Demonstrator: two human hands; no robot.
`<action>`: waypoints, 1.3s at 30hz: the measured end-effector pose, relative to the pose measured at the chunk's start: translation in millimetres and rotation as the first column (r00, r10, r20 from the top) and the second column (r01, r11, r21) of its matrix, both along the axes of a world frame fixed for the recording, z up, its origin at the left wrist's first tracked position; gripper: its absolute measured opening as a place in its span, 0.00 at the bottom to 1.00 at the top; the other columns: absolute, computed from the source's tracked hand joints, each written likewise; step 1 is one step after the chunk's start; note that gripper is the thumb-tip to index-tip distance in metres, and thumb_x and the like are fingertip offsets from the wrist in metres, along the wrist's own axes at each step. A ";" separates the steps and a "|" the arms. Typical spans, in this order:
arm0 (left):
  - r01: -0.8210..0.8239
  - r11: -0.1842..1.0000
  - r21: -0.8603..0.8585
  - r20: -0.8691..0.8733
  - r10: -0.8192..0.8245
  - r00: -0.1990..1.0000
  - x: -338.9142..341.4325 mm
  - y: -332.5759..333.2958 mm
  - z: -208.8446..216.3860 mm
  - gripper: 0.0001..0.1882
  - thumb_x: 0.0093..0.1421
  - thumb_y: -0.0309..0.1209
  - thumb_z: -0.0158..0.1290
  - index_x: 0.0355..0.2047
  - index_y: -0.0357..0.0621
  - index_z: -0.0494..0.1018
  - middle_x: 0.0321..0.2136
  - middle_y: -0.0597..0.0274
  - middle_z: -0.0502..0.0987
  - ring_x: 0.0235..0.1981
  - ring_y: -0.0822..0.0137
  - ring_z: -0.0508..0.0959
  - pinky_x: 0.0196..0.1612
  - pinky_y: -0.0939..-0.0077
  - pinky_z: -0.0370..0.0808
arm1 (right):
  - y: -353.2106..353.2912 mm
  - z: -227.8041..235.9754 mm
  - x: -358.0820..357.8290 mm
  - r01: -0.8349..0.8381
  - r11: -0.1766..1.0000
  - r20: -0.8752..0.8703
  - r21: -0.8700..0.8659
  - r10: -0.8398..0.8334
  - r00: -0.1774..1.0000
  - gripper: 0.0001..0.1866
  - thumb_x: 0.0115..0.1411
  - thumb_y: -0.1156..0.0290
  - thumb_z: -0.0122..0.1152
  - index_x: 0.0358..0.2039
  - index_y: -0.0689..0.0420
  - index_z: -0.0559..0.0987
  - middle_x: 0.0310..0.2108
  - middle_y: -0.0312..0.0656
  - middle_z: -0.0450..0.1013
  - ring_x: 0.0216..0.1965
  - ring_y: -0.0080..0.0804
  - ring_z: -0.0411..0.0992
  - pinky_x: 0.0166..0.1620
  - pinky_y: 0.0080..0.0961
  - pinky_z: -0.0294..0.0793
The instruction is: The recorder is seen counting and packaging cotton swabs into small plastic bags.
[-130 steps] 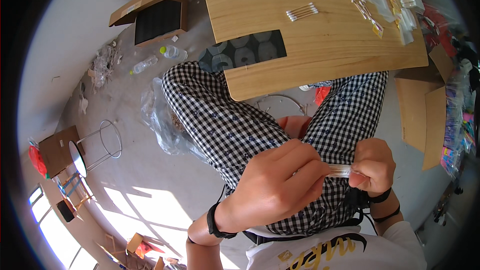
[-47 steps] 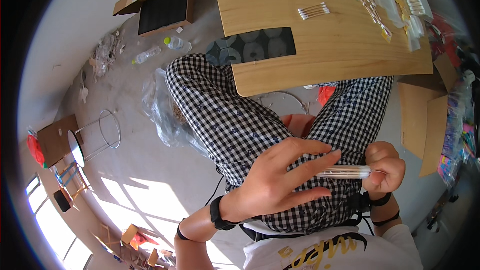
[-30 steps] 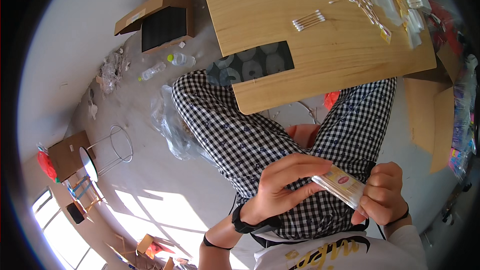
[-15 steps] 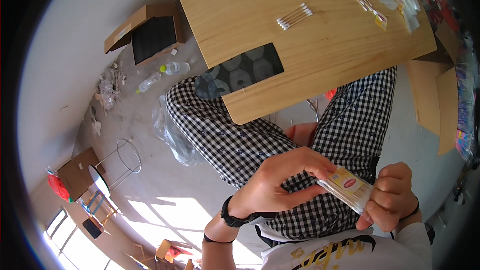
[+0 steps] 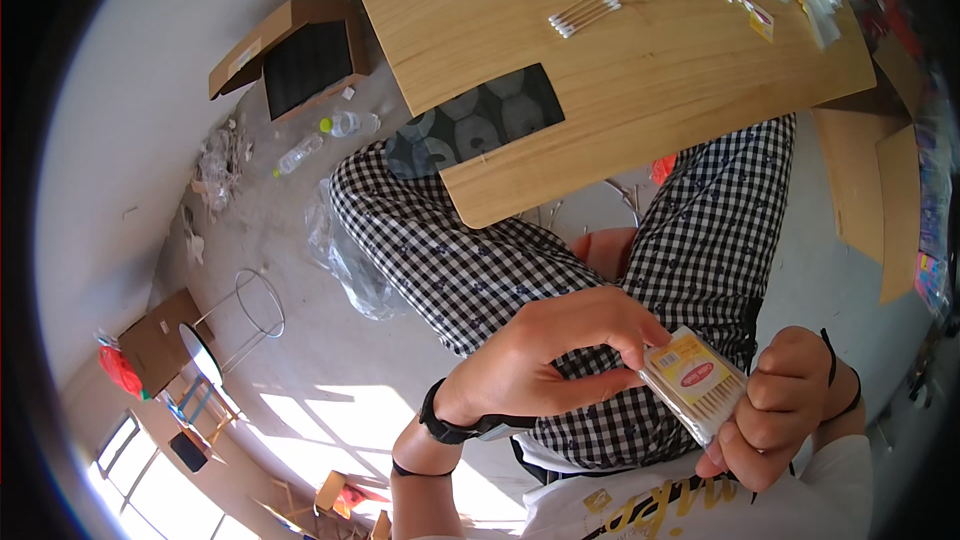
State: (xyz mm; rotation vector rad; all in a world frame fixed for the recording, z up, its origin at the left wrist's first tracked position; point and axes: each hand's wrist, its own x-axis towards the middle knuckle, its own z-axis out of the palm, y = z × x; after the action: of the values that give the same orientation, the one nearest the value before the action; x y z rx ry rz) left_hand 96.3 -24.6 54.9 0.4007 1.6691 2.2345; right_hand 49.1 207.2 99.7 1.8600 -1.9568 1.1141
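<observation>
Left hand (image 5: 560, 345): back of hand upward, fingers reaching rightward; thumb and forefinger pinch the upper left end of the swab packet (image 5: 690, 375).
Right hand (image 5: 785, 405): fingers curled into a fist, closed on the packet's right end, thumb toward its lower corner.
Hands' spacing: apart, linked only by the packet.
Packet position: held above the lap, tilted, printed side up, well apart from the table (image 5: 640, 90).
Table edge: near edge lies beyond both hands, over the thighs; near left corner rounded.
Room for moving: the lap lies beneath the hands; grey floor (image 5: 310, 260) extends to the left of the checked trousers (image 5: 460, 240).
Right boundary: cardboard box (image 5: 850, 175), flaps raised, beyond the table's right corner.
Packet make: flat, roughly rectangular, clear film over thin sticks, yellow card with a red oval.
Table surface: pale wood grain; bundle of swabs (image 5: 585, 12) side by side, white-tipped.
Dark sheet (image 5: 490, 120): smooth, pale rounded shapes, lapping over the table's left edge.
Floor bag (image 5: 350, 265): clear crumpled plastic, beside the trousers.
</observation>
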 end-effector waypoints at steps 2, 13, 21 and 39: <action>0.001 1.000 0.005 0.001 -0.001 1.000 0.4 0.0 1.0 0.11 0.42 0.18 0.63 0.27 0.41 0.75 0.35 0.53 0.79 0.39 0.59 0.78 0.39 0.70 0.76 | 0.5 1.2 3.9 0.033 0.999 0.022 -0.011 -0.032 0.999 0.16 0.56 0.51 0.58 0.26 0.47 0.65 0.18 0.26 0.53 0.17 0.17 0.49 0.18 0.14 0.45; -0.051 0.997 0.061 -0.008 0.051 0.999 8.6 2.2 -0.3 0.10 0.43 0.17 0.61 0.28 0.39 0.76 0.34 0.50 0.79 0.37 0.59 0.79 0.39 0.70 0.76 | 3.3 5.3 5.1 0.023 0.999 0.075 0.026 -0.025 0.997 0.16 0.56 0.51 0.57 0.27 0.47 0.65 0.18 0.27 0.54 0.16 0.18 0.49 0.18 0.15 0.46; -0.079 0.997 -0.001 -0.067 0.079 0.995 7.9 5.2 0.2 0.13 0.43 0.17 0.60 0.33 0.36 0.78 0.33 0.51 0.79 0.34 0.62 0.80 0.36 0.73 0.77 | 4.7 5.0 8.3 0.069 0.997 0.075 0.037 -0.072 0.995 0.15 0.57 0.52 0.56 0.28 0.48 0.65 0.19 0.27 0.55 0.16 0.19 0.50 0.18 0.16 0.47; -0.317 0.948 -0.034 -0.148 0.309 0.939 11.3 30.0 15.0 0.24 0.41 0.28 0.68 0.39 0.31 0.75 0.35 0.49 0.77 0.34 0.60 0.78 0.38 0.71 0.75 | -5.5 -38.4 4.5 0.661 0.749 0.925 0.049 -0.283 0.252 0.14 0.62 0.61 0.53 0.28 0.57 0.67 0.19 0.33 0.65 0.16 0.15 0.59 0.20 0.14 0.61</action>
State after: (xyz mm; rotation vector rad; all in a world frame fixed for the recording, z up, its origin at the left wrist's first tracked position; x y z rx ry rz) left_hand 107.6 5.4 69.9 0.3010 1.9882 2.4214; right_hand 53.6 201.8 61.3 0.2048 -2.2480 2.2940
